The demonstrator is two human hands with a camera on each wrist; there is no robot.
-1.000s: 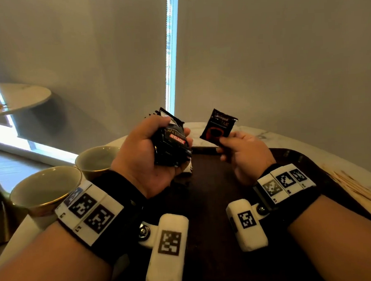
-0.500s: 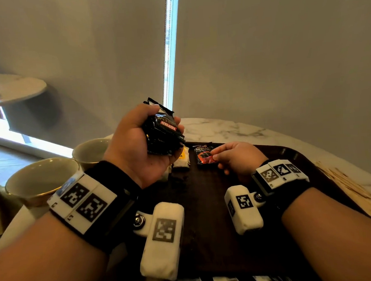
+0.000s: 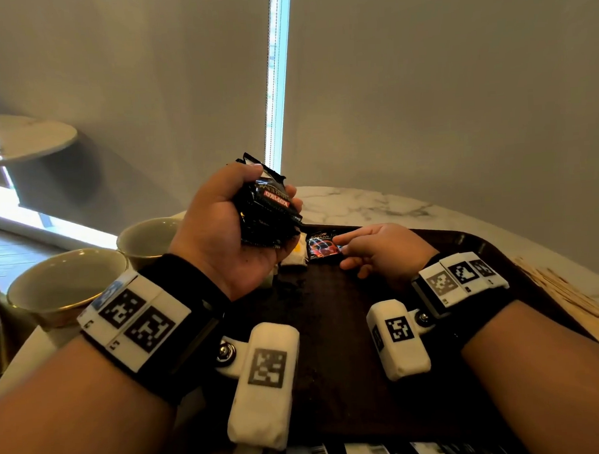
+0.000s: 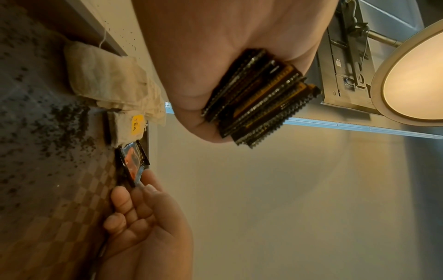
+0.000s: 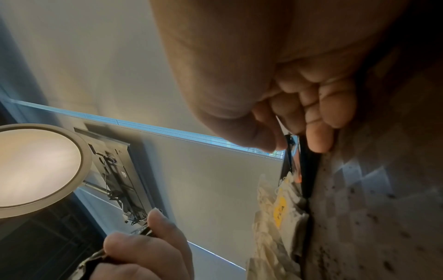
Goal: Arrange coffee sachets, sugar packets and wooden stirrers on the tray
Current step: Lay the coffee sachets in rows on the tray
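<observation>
Right hand (image 3: 379, 254) pinching glossy black-red coffee sachet (image 3: 322, 245) at dark brown tray (image 3: 465, 242) far edge; left hand (image 3: 222, 231) clenching black sachet stack (image 3: 267, 207), could slip if loosened

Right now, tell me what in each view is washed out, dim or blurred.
Head view: the window strip is blown out pale blue, the tray dim. Left wrist view: the round lamp glares, while the stack of sachets stays sharp in the left hand. Right wrist view: the right hand is close and soft, the tray surface blurred.
</observation>
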